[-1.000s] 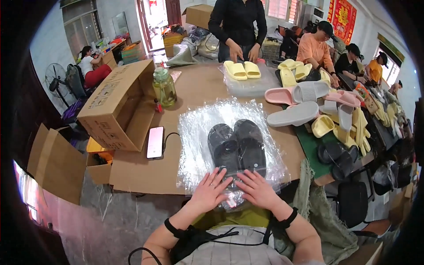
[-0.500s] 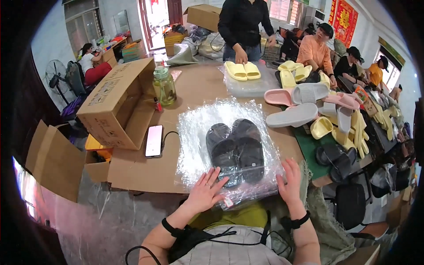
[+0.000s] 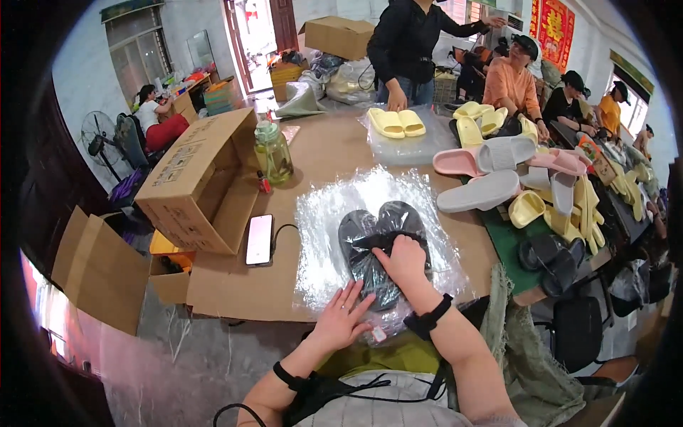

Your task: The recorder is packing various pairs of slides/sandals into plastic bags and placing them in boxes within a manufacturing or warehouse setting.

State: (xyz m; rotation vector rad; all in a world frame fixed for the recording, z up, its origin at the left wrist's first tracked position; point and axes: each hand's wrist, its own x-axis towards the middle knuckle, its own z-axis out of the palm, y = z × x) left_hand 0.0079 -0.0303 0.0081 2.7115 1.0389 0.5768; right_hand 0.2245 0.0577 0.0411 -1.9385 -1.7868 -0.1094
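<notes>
A pair of black slippers [image 3: 357, 238] lies on the stack of clear plastic bags [image 3: 313, 220] in front of me, toes pointing away. Clear film shows over their near part; how far it covers them I cannot tell. My right hand [image 3: 404, 265] is closed on the slippers around the straps, its fingertips partly hidden. On the near left edge of the bags, my left hand [image 3: 341, 317] rests flat with fingers spread. A small white-and-red tag [image 3: 378, 334] shows beside its fingertips.
An open cardboard box [image 3: 196, 178], a phone [image 3: 260, 240] with a cable and a green bottle [image 3: 273, 156] occupy the left. Grey slippers [image 3: 478, 191], pink ones and yellow ones pile up at right. Across the table, a person's hand touches yellow slippers [image 3: 397, 122]; others sit farther right.
My right hand has moved from the bag's right edge onto the slippers and closed there. My left hand stays at the near edge. The person opposite has raised one arm to the side.
</notes>
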